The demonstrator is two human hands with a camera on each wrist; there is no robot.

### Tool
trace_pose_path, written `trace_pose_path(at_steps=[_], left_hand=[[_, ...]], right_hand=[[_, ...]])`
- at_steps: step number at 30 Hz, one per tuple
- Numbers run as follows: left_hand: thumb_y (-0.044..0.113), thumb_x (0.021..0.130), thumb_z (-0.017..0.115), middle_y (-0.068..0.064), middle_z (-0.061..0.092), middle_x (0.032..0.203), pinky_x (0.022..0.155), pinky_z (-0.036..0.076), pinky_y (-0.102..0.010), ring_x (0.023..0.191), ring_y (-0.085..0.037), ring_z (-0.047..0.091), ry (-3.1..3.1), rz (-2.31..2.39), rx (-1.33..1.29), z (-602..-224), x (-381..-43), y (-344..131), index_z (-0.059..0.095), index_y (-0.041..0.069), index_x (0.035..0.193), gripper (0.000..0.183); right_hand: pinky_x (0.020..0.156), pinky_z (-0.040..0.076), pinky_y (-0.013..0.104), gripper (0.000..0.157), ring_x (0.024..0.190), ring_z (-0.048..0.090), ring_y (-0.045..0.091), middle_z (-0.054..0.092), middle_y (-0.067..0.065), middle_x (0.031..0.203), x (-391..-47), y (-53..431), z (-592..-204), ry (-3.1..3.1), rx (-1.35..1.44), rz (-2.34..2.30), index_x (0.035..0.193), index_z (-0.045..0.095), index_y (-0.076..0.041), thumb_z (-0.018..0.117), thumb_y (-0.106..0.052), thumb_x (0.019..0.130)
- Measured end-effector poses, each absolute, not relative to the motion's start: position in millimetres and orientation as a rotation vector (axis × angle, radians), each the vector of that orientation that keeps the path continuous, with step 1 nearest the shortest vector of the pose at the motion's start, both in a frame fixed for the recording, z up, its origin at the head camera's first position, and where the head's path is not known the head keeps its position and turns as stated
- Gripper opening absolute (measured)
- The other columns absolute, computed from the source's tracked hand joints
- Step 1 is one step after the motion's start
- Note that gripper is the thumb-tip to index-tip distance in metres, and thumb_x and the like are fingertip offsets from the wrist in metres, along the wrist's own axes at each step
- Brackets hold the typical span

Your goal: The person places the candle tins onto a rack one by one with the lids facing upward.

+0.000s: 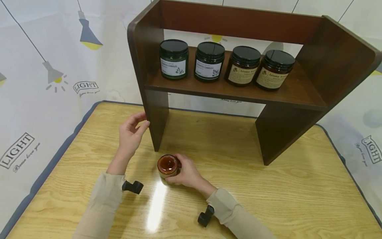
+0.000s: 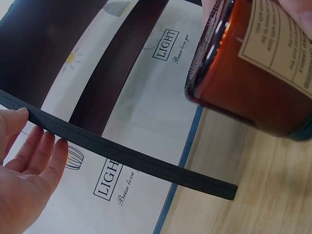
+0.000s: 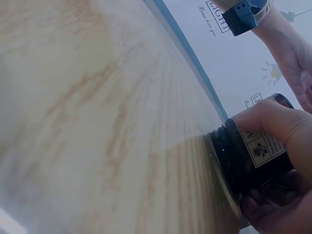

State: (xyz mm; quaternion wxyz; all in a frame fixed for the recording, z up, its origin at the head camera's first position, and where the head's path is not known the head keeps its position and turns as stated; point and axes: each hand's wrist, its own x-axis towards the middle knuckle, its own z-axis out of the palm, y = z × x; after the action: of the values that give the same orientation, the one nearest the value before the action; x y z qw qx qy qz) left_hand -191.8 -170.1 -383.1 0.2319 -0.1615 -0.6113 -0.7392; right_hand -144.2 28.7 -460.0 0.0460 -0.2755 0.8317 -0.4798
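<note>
My right hand (image 1: 187, 172) grips an amber glass candle jar (image 1: 167, 164), thumb on one side and fingers round the other. The jar is upside down: its glass base faces up, and its black lid (image 3: 225, 158) is toward the tabletop. A tan printed label (image 2: 280, 41) runs round the glass. To the left, my left hand (image 1: 130, 135) touches the front edge of the shelf's left side panel (image 1: 152, 109) with its fingertips. The fingers (image 2: 36, 156) lie loosely extended along that dark edge.
The dark wooden shelf (image 1: 238, 94) stands on the wood-grain table (image 1: 283, 199). On its board are two green candle jars (image 1: 173, 59) with white labels and two brown jars (image 1: 243, 66) with tan labels, all black-lidded. A printed cloth (image 1: 44, 116) hangs behind.
</note>
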Motion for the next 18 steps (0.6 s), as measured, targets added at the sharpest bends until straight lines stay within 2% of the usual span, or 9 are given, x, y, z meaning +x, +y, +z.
trace_pose_path(at_steps=[6, 13, 18], left_hand=[[-0.019, 0.082, 0.055, 0.007, 0.066, 0.092, 0.075, 0.051, -0.018, 0.091, -0.008, 0.060, -1.743, -2.015, -0.371, -383, -191, -171, 0.065, -0.004, 0.102, 0.026], [-0.019, 0.082, 0.055, 0.007, 0.065, 0.093, 0.075, 0.051, -0.018, 0.092, -0.008, 0.059, -1.765, -2.020, -0.354, -382, -189, -170, 0.065, -0.002, 0.102, 0.028], [-0.019, 0.082, 0.055, 0.007, 0.066, 0.093, 0.075, 0.051, -0.018, 0.092, -0.008, 0.059, -1.756, -2.025, -0.365, -381, -190, -170, 0.067, 0.005, 0.101, 0.032]], right_hand=[[0.087, 0.050, 0.032, 0.065, 0.100, 0.058, 0.025, 0.058, 0.013, 0.109, -142, 32, -461, 2.532, -0.802, -1.497, 0.117, 0.053, 0.004, 0.082, -0.010, 0.060], [0.088, 0.049, 0.035, 0.066, 0.103, 0.057, 0.025, 0.058, 0.012, 0.112, -139, 44, -453, 2.475, -0.711, -1.558, 0.120, 0.051, 0.001, 0.082, -0.007, 0.062], [0.087, 0.050, 0.035, 0.068, 0.102, 0.058, 0.025, 0.059, 0.012, 0.113, -138, 53, -445, 2.460, -0.719, -1.605, 0.120, 0.051, 0.000, 0.083, -0.003, 0.060]])
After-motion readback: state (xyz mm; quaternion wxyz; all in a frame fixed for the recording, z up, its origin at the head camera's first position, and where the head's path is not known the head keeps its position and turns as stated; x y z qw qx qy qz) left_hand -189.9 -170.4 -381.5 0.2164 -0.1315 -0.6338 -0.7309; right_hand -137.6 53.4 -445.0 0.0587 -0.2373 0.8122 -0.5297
